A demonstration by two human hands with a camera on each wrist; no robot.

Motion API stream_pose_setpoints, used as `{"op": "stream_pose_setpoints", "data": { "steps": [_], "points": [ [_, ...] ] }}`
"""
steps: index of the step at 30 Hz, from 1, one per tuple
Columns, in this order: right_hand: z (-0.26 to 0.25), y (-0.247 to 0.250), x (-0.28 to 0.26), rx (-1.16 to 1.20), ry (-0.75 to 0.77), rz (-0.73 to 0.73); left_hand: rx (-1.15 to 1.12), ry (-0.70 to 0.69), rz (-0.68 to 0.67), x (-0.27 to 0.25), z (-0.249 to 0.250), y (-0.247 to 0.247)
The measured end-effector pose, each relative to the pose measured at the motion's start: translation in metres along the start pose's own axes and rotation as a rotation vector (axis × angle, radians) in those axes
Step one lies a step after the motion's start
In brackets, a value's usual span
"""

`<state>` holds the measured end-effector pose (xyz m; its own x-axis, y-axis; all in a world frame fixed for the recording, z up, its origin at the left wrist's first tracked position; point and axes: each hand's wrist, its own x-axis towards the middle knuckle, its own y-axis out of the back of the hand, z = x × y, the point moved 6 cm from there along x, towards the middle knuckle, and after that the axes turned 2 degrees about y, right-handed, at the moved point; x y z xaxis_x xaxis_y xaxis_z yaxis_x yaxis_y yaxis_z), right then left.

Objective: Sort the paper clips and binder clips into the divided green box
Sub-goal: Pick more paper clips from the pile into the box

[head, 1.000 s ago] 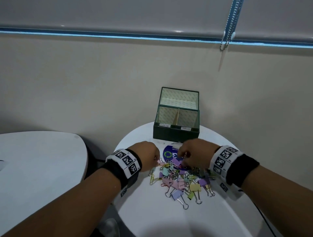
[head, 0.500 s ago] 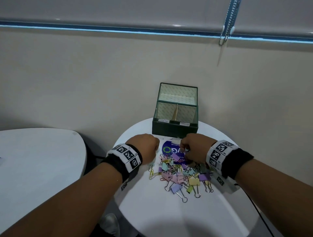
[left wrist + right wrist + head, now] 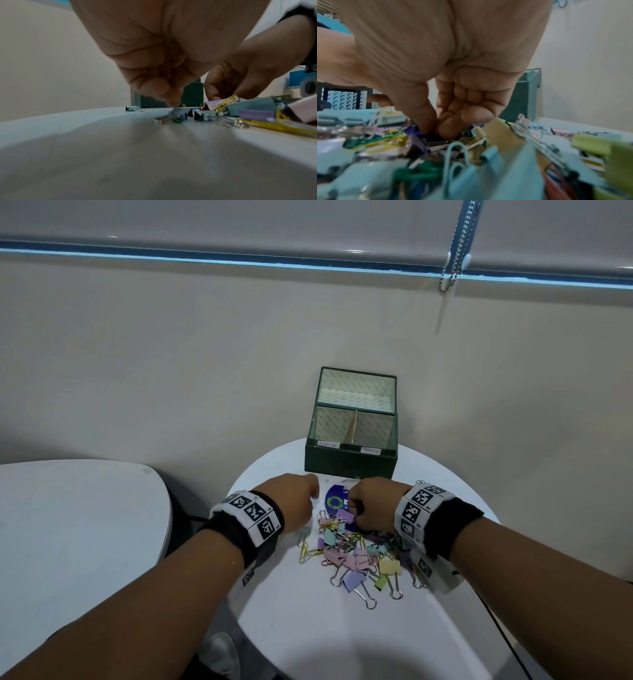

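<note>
The green box (image 3: 349, 465) stands at the far side of the round white table (image 3: 308, 638); it has two front compartments with white labels and one rear compartment. A pile of pastel binder clips and coloured paper clips (image 3: 356, 554) lies in front of it. My left hand (image 3: 298, 501) is at the pile's far left edge. In the left wrist view its bunched fingertips (image 3: 172, 102) come down just behind a small grey binder clip (image 3: 181, 110); I cannot tell whether they hold anything. My right hand (image 3: 368, 503) pinches a dark binder clip (image 3: 435, 137) at the pile's far edge.
A round blue sticker (image 3: 337, 501) lies on the table between my hands. One small clip (image 3: 133, 108) sits apart to the left, near the box. A second white table (image 3: 68, 525) stands on the left. The wall rises close behind the box.
Both hands stay at the far edge of the pile. The left hand has edged slightly toward the box, and the head view has shifted a little.
</note>
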<state>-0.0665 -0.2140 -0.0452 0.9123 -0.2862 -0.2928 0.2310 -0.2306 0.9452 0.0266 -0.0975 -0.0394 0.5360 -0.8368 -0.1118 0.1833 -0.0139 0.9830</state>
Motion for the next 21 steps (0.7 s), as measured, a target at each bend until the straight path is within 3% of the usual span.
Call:
{"op": "stream_pose_setpoints", "data": {
  "steps": [4, 8, 11, 17, 19, 21],
  "points": [
    [0.006, 0.003, -0.001, 0.026, -0.031, -0.002, 0.091, 0.087, -0.022, 0.001, -0.007, -0.001],
    [0.018, 0.028, -0.006, 0.199, -0.049, 0.181, 0.158, 0.095, -0.024, 0.000, -0.011, -0.007],
    [0.027, 0.036, -0.009, 0.512, -0.078, 0.265, 0.107, 0.054, -0.024, 0.000, -0.008, -0.009],
    [0.013, 0.016, -0.007, 1.263, -0.168, 0.104, 0.173, 0.012, -0.031, 0.002, -0.003, -0.013],
    [0.007, 0.010, -0.006, 1.295, -0.178, 0.029, 0.171, 0.020, -0.036, 0.002, -0.003, -0.013],
    [0.000, 0.011, -0.004, 0.954, -0.115, 0.011, 0.186, 0.017, -0.027, 0.002, -0.003, -0.011]
  ]
}}
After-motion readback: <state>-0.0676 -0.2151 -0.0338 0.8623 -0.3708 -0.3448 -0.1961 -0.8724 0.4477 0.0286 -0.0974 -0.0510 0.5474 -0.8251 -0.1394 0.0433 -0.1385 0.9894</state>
